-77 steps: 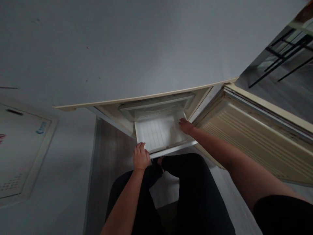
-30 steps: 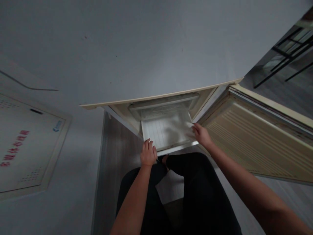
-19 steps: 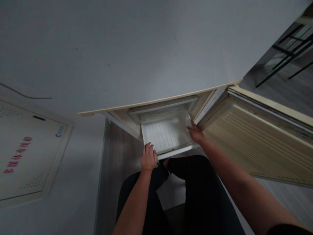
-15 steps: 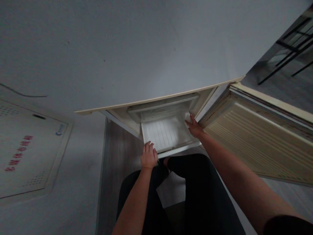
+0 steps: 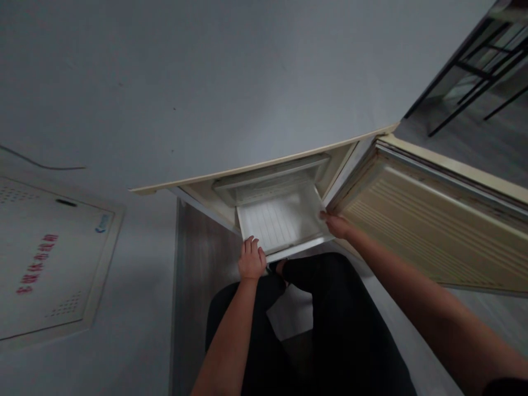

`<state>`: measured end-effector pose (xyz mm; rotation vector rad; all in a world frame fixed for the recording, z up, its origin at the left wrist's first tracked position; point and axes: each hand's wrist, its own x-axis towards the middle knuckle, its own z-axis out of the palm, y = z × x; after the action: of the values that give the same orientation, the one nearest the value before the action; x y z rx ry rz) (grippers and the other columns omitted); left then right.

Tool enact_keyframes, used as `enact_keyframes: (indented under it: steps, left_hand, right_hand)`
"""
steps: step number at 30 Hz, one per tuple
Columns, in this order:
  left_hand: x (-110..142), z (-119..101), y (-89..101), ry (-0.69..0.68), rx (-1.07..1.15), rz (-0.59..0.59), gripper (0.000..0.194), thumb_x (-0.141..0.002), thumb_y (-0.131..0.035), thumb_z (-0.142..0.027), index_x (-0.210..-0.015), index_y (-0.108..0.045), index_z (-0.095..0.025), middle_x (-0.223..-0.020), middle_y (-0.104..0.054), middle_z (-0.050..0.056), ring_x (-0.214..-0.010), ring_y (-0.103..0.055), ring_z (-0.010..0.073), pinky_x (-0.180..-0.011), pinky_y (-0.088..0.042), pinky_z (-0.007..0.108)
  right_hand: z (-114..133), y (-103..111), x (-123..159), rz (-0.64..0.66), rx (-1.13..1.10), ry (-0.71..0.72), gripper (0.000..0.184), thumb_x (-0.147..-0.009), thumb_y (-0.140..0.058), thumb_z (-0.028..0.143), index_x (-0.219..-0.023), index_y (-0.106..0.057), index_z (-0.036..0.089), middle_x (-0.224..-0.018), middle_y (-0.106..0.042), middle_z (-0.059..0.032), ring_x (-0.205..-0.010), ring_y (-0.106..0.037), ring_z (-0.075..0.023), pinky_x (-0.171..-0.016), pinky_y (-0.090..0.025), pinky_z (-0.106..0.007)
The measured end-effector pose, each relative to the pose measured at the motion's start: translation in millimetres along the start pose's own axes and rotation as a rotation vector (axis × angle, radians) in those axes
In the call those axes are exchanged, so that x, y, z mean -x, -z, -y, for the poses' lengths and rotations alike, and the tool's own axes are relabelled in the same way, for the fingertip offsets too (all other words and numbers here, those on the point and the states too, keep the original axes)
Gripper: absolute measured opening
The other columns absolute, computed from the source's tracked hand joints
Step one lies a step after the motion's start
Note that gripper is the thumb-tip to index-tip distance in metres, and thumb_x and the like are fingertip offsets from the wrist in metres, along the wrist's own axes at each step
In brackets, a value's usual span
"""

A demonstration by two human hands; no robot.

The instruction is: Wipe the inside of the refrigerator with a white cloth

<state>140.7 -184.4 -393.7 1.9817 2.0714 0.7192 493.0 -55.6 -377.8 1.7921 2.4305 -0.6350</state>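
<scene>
White plastic drawer (image 5: 280, 223) sits pulled partway out of the open fridge (image 5: 264, 165), left hand (image 5: 251, 263) clamped on its front left corner, right hand (image 5: 338, 225) curled on its right rim; looks light, stiff, smooth, best held by both side rims.

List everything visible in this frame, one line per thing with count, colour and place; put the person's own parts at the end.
drawer: one, white, ribbed floor, pulled out at the bottom of the fridge.
fridge: one, pale grey-white top, fills the upper centre.
fridge door: one, cream, ribbed inner lining, swung open at right.
wall panel: one, white with red characters, lower left.
floor: grey wood-look, left of the drawer.
black frame: dark bars, top right.
legs: two, in black trousers, bottom centre.
left hand: on the drawer's front left corner.
right hand: at the drawer's right edge.
</scene>
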Motion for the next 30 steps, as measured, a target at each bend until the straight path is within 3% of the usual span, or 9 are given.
enact_keyframes:
  steps: [3, 7, 9, 12, 17, 20, 23, 26, 30]
  left_hand:
    - [-1, -3, 1.8, 0.063, 0.09, -0.003, 0.031, -0.094, -0.045, -0.022, -0.119, -0.063, -0.018, -0.135, -0.063, 0.017, -0.13, -0.055, 0.0339, -0.106, -0.05, 0.048]
    - [-2, -9, 3.9, 0.128, 0.168, -0.04, 0.026, -0.092, -0.05, -0.023, -0.114, -0.062, -0.02, -0.138, -0.06, 0.018, -0.134, -0.053, 0.0334, -0.109, -0.048, 0.05]
    - [-1, -12, 4.2, 0.189, 0.217, -0.084, 0.025, -0.09, -0.054, -0.024, -0.114, -0.059, -0.02, -0.141, -0.056, 0.018, -0.137, -0.05, 0.0336, -0.114, -0.043, 0.053]
    - [2, -9, 3.2, 0.31, 0.309, -0.173, 0.03, -0.085, -0.061, -0.026, -0.114, -0.056, -0.019, -0.137, -0.056, 0.018, -0.14, -0.048, 0.034, -0.12, -0.035, 0.056]
    - [0, 22, 0.4, 0.599, 0.517, -0.31, 0.029, -0.087, -0.062, -0.035, -0.109, -0.051, -0.023, -0.115, -0.062, 0.01, -0.12, -0.06, 0.0274, -0.11, -0.045, 0.05]
    - [-7, 41, 1.5, 0.734, 0.647, -0.379, 0.022, -0.092, -0.056, -0.038, -0.107, -0.049, -0.023, -0.109, -0.062, 0.007, -0.11, -0.063, 0.0226, -0.102, -0.049, 0.044]
    - [-11, 49, 3.4, 0.811, 0.77, -0.433, 0.02, -0.094, -0.053, -0.039, -0.107, -0.048, -0.024, -0.11, -0.062, 0.007, -0.106, -0.064, 0.0203, -0.097, -0.051, 0.04]
    - [-12, 42, 4.9, 0.843, 0.873, -0.47, 0.016, -0.096, -0.05, -0.036, -0.107, -0.048, -0.024, -0.108, -0.062, 0.005, -0.101, -0.065, 0.0184, -0.094, -0.052, 0.038]
    - [-13, 32, 8.7, 0.819, 0.952, -0.516, 0.018, -0.092, -0.056, -0.034, -0.107, -0.05, -0.024, -0.109, -0.062, 0.005, -0.105, -0.064, 0.0181, -0.097, -0.05, 0.036]
  right_hand:
    - [-6, -7, 53, -0.065, -0.103, 0.009, 0.057, -0.094, -0.039, 0.008, -0.15, -0.053, 0.009, -0.151, -0.056, -0.0203, -0.14, -0.055, -0.0262, -0.119, -0.045, -0.041]
    - [26, -16, 80, -0.158, -0.079, -0.19, 0.067, -0.088, -0.036, -0.001, -0.154, -0.047, 0.006, -0.162, -0.039, -0.0239, -0.151, -0.04, -0.0331, -0.12, -0.042, -0.053]
    - [60, -17, 75, -0.092, -0.017, -0.224, 0.07, -0.085, -0.038, -0.004, -0.154, -0.047, 0.004, -0.164, -0.034, -0.0248, -0.155, -0.031, -0.0375, -0.121, -0.038, -0.056]
    - [126, -24, 63, 0.027, -0.006, -0.078, 0.069, -0.085, -0.04, -0.005, -0.154, -0.048, 0.003, -0.163, -0.035, -0.0251, -0.155, -0.03, -0.0386, -0.125, -0.032, -0.056]
    - [244, -73, 69, 0.036, -0.108, 0.287, 0.072, -0.09, -0.045, 0.0, -0.161, -0.034, 0.002, -0.167, -0.021, -0.0262, -0.157, -0.023, -0.0385, -0.127, -0.025, -0.058]
    - [288, -99, 72, 0.066, -0.131, 0.45, 0.064, -0.098, -0.043, 0.008, -0.162, -0.036, 0.011, -0.169, -0.02, -0.0191, -0.158, -0.018, -0.0362, -0.129, -0.025, -0.056]
    - [305, -106, 62, 0.042, -0.1, 0.472, 0.058, -0.103, -0.043, 0.016, -0.16, -0.042, 0.024, -0.17, -0.024, -0.0104, -0.159, -0.013, -0.0352, -0.13, -0.019, -0.061]
    - [310, -102, 41, 0.056, -0.052, 0.458, 0.061, -0.102, -0.049, 0.022, -0.161, -0.039, 0.029, -0.171, -0.021, -0.0087, -0.159, -0.011, -0.038, -0.127, -0.016, -0.069]
    - [315, -101, 13, 0.086, -0.062, 0.433, 0.061, -0.103, -0.043, 0.02, -0.163, -0.034, 0.028, -0.171, -0.022, -0.0071, -0.16, -0.012, -0.0322, -0.129, -0.024, -0.057]
